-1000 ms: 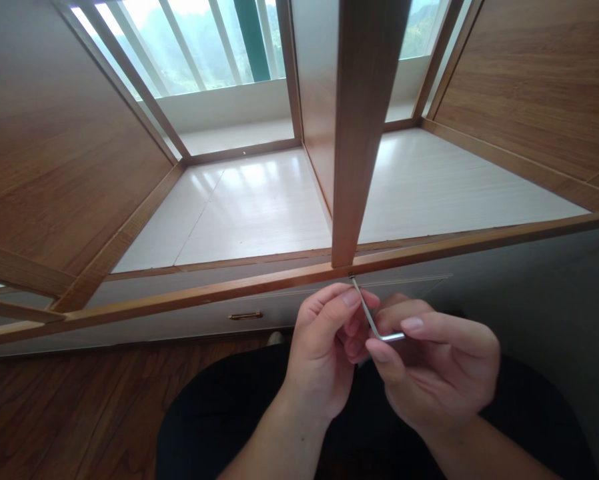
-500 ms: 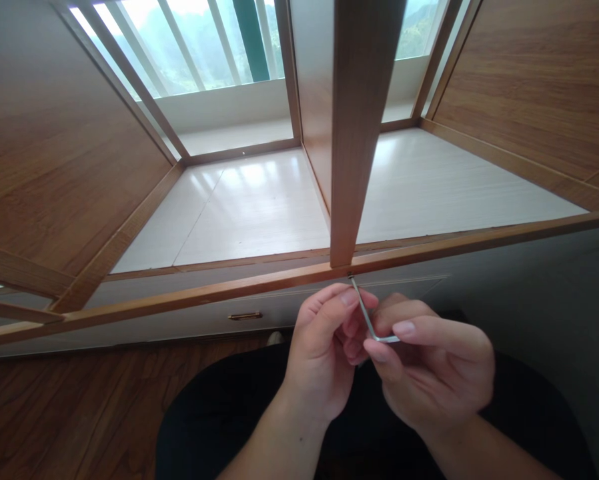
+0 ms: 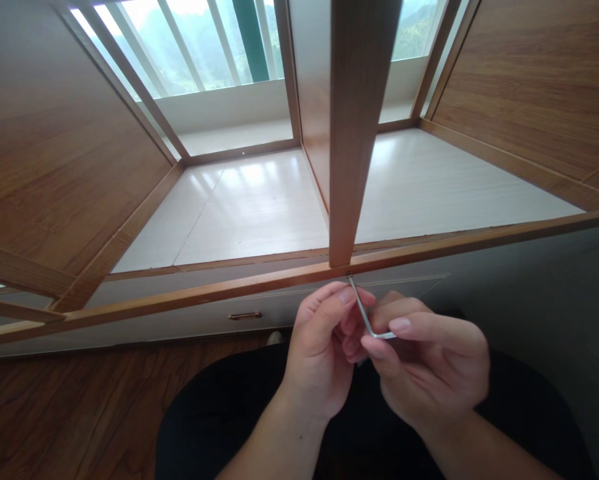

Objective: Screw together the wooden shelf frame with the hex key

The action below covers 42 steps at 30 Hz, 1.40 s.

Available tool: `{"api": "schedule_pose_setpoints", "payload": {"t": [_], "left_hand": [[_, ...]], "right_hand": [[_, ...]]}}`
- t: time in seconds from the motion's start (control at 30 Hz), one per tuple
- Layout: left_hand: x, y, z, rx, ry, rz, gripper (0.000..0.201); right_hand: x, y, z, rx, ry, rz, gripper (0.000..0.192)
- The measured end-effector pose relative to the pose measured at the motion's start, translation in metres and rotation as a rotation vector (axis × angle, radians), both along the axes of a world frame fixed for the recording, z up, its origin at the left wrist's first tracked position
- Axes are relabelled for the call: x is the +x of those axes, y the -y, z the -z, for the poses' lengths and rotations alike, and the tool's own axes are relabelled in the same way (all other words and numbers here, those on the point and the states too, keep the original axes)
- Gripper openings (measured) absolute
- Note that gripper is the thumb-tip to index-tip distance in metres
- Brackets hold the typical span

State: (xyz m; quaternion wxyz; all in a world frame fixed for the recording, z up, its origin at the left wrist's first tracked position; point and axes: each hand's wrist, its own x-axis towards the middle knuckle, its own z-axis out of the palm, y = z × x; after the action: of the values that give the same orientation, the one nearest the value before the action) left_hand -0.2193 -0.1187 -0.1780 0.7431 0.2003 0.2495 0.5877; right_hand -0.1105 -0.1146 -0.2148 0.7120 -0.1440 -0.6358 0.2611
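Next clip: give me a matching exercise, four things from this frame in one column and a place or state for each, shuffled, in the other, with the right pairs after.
Things:
1. hex key
2. left hand
3. right hand
4. drawer handle

Places or states:
A. pinches the short bent arm of the tool
B. fingertips on the long shaft
C. tip up at the underside of the wooden rail, under the upright post
D. on the pale panel below the rail, left of both hands

Pairs: 1-C, 2-B, 3-A, 4-D
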Motion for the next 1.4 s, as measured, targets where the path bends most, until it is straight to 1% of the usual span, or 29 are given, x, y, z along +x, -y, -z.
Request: {"api": "schedule_pose_setpoints", "payload": {"t": [0.2, 0.5, 0.83, 1.4], "left_hand": [[-0.0001, -0.0003, 0.0007, 0.008, -0.003, 0.001, 0.019], [-0.0005, -0.0008, 0.0015, 0.022, -0.032, -0.005, 0.022], [0.0005, -0.0008, 0.0019, 0.027, -0.047, -0.012, 0.023], [0.0002, 0.0011, -0.0006, 0.030, -0.072, -0.030, 0.021]], "right_hand": [[-0.0010, -0.0016, 0.0004, 0.007, -0.012, 0.028, 0.058], [-0.0023, 0.0005, -0.0006, -0.049, -0.019, 0.012, 0.049], [-0.0022, 0.0019, -0.0018, -0.115, 0.019, 0.025, 0.028], [-0.0016, 0.0007, -0.0024, -0.099, 0.042, 0.031, 0.030]]}}
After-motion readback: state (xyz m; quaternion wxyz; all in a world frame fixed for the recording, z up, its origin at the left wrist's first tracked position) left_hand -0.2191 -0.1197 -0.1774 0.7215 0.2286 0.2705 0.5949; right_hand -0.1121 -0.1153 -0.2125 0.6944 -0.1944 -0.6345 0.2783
